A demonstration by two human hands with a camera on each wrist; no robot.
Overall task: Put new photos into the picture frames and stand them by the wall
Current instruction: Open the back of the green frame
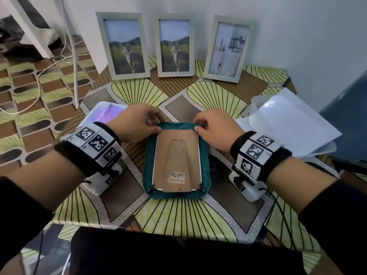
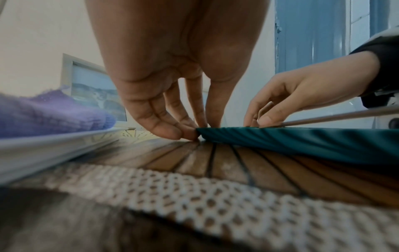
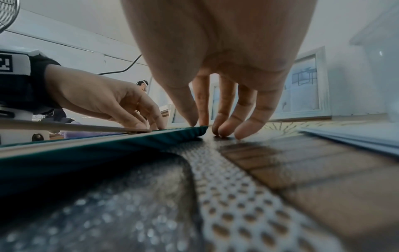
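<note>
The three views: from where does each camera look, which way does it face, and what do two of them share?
Head: from above, forward and down at the green frame lying face down on the table; both forearms, left hand and right hand show.
Left wrist: low over the table, along the left hand's fingers at the frame's far corner; the right hand shows too.
Right wrist: low, along the right hand's fingers; the left hand shows too.
Shared: both wrist views show both hands and the green frame.

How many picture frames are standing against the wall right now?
3: the left frame and the middle frame show the same landscape photo, the right frame an interior. A fourth, teal frame lies face down.
</note>
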